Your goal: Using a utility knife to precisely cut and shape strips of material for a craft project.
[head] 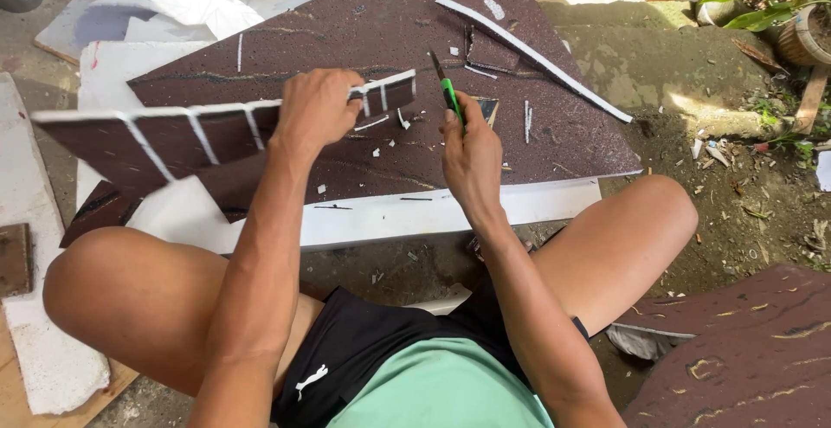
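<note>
Left hand (pixel 316 108) clamps a notched, brown-painted foam strip (pixel 173 138) above the big foam board (pixel 363 30); right hand (pixel 472 155), apart from it, grips a green craft knife (pixel 449 92)

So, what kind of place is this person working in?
Probably an outdoor yard used for craft work: bare dirt ground, potted plants, and foam boards laid flat, which the left hand and right hand work on.

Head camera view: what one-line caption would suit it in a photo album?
Seated person's left hand grips a notched brown foam strip while the right hand holds a green cutter.
</note>
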